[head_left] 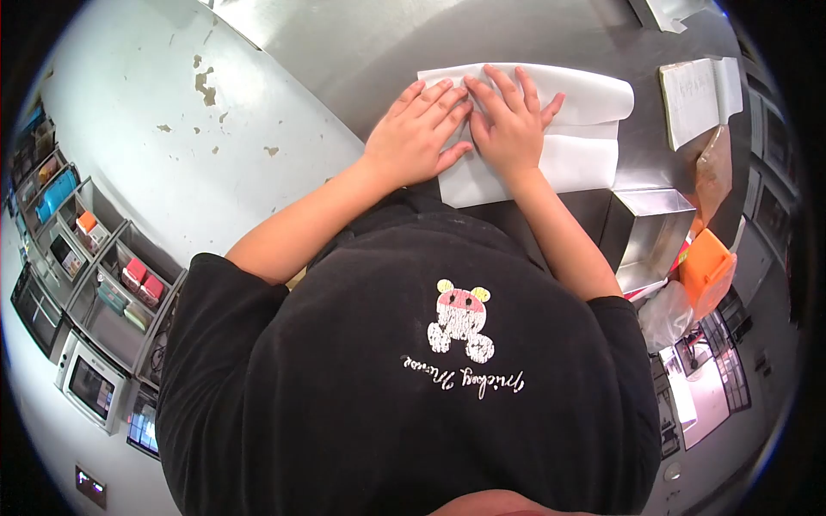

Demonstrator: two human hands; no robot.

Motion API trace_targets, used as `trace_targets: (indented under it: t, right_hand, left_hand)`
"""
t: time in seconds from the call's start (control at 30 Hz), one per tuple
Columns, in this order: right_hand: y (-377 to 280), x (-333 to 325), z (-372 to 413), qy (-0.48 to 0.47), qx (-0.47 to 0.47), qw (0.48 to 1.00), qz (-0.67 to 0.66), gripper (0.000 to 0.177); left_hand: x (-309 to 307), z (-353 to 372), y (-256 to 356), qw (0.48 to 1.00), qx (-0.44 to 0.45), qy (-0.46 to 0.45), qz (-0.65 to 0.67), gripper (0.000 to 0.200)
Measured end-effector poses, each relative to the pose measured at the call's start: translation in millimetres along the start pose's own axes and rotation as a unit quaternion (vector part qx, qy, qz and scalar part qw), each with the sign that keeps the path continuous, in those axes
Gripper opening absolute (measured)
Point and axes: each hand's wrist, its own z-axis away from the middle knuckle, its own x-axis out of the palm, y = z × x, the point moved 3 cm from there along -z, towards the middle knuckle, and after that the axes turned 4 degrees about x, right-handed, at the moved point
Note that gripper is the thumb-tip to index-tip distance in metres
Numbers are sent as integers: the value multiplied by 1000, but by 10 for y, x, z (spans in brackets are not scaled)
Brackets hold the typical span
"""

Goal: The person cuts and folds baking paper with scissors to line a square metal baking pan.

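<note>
A sheet of white paper lies on the metal worktop, its far part folded over or curled into a rounded roll at the right end. My left hand rests palm down at the paper's left edge, fingers stretched out. Close beside it, my right hand presses flat on the paper with fingers spread and the little finger sticking out to the right. Neither hand grips anything. Part of the sheet is hidden under both hands.
A rectangular metal tin stands right of the paper, near an orange plastic container and a clear plastic bag. An open notepad lies far right on the metal worktop. Shelves hold items at left.
</note>
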Motion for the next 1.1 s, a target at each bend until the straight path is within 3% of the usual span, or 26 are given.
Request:
trace_targets:
  t: [0.2, 1.1]
  right_hand:
    - [-5, -24, -8, -13, -3, 1000, -22, 39]
    - [21, 15, 18, -4, -22, 1000, -12, 44]
  left_hand:
    - [-13, 37, -90, 999, -44, 11, -25, 49]
    - [-105, 124, -397, 996, -54, 30, -59, 42]
